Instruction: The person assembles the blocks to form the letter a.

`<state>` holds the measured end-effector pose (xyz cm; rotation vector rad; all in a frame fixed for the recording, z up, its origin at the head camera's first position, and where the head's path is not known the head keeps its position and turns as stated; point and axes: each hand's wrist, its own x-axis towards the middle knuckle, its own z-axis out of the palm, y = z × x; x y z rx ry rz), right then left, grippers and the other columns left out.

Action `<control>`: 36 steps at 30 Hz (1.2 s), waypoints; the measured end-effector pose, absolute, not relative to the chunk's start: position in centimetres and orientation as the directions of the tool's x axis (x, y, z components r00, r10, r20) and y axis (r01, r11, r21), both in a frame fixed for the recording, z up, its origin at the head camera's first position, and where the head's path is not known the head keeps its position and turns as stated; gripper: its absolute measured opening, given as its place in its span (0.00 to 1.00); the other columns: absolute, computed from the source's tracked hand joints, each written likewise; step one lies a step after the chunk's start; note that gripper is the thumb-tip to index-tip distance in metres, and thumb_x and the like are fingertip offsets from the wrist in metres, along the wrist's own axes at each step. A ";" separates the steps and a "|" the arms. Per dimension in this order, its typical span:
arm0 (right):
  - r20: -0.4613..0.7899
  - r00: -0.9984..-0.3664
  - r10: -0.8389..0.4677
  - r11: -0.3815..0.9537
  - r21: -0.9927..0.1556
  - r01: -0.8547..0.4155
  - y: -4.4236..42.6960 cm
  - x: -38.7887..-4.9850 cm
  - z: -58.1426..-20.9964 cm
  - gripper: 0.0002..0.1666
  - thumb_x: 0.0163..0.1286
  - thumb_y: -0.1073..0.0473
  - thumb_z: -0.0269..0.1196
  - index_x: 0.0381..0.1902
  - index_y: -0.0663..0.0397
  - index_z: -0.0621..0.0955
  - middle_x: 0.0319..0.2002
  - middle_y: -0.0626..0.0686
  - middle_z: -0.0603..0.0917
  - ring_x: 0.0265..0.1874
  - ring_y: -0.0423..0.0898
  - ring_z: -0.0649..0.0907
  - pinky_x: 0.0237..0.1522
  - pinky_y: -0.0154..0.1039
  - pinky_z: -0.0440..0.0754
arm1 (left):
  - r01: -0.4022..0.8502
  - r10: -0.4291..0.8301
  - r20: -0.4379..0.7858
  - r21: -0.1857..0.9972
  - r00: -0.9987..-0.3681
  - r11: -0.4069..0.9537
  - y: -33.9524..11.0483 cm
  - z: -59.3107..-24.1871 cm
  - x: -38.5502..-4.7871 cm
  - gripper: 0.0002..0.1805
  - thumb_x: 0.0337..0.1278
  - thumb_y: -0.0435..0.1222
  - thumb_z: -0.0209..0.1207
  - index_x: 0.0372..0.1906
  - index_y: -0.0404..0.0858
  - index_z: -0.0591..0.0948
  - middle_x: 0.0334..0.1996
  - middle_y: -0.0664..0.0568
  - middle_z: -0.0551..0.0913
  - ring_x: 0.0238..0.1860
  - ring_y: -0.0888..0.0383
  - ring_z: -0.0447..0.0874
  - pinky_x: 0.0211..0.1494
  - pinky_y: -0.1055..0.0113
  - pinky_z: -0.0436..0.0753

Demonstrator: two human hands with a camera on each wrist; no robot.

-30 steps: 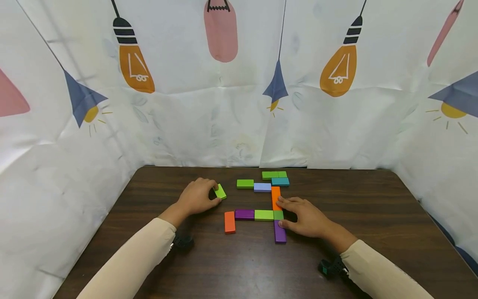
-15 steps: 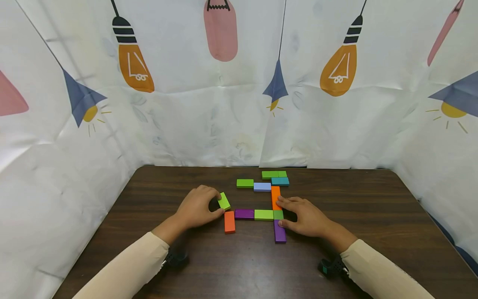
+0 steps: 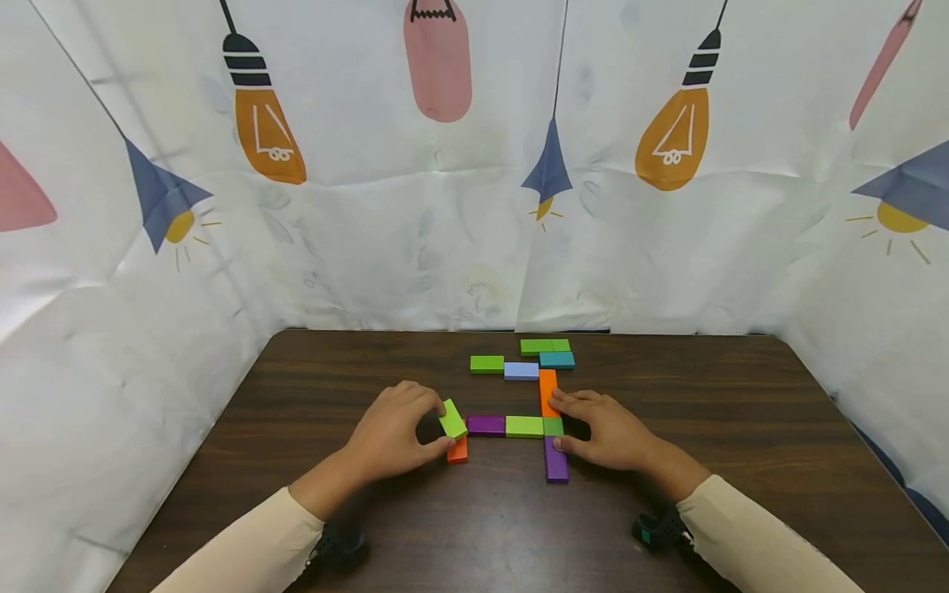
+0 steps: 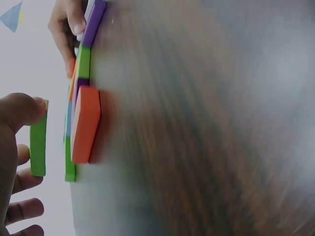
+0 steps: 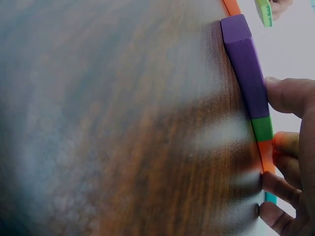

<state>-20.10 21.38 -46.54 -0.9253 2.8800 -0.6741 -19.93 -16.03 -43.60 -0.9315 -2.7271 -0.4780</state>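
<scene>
My left hand (image 3: 391,435) pinches a lime green block (image 3: 453,419) between thumb and fingers. In the left wrist view that block (image 4: 38,142) hangs clear of the table. Below it lies an orange-red block (image 3: 458,451), partly covered in the head view. My right hand (image 3: 611,433) rests beside the row, its thumb touching the upright purple block (image 3: 556,465) and its fingertips at the orange block (image 3: 546,389). Between those two sits a small green block (image 3: 553,427). A lime block (image 3: 524,427) and another purple block (image 3: 486,426) extend leftward from it.
Farther back lie a periwinkle block (image 3: 521,371), a green block (image 3: 487,364), a teal block (image 3: 557,360) and two green blocks (image 3: 537,347). The dark wooden table (image 3: 689,379) ends at a white printed curtain (image 3: 356,247).
My left hand has brought the lime block toward me and slightly right, from behind the orange-red block to above it. My right hand stays in place.
</scene>
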 end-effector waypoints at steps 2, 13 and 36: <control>0.090 -0.821 -0.564 0.726 -0.419 -0.545 21.4 -20.1 -46.5 0.43 0.72 0.32 0.61 0.75 0.50 0.72 0.73 0.50 0.71 0.70 0.56 0.70 0.68 0.67 0.63 | 0.632 0.559 0.310 0.237 -0.769 0.738 -15.8 -43.5 -19.4 0.20 0.50 0.54 0.75 0.41 0.49 0.82 0.42 0.60 0.83 0.52 0.55 0.78 0.57 0.49 0.77; 0.085 -0.824 -0.560 0.732 -0.415 -0.540 21.5 -20.1 -46.7 0.43 0.72 0.32 0.60 0.75 0.49 0.72 0.73 0.50 0.71 0.70 0.56 0.71 0.68 0.69 0.62 | 0.677 0.603 0.316 0.245 -0.733 0.694 -14.8 -43.7 -17.3 0.21 0.47 0.56 0.76 0.38 0.51 0.81 0.39 0.62 0.81 0.51 0.57 0.77 0.57 0.50 0.76; 0.093 -0.820 -0.564 0.730 -0.408 -0.548 21.4 -20.1 -46.6 0.42 0.72 0.33 0.61 0.75 0.50 0.72 0.73 0.51 0.71 0.70 0.56 0.71 0.68 0.68 0.63 | 0.707 0.658 0.258 0.223 -0.707 0.671 -14.0 -44.6 -14.8 0.21 0.47 0.60 0.74 0.38 0.54 0.80 0.37 0.66 0.77 0.48 0.62 0.75 0.58 0.55 0.75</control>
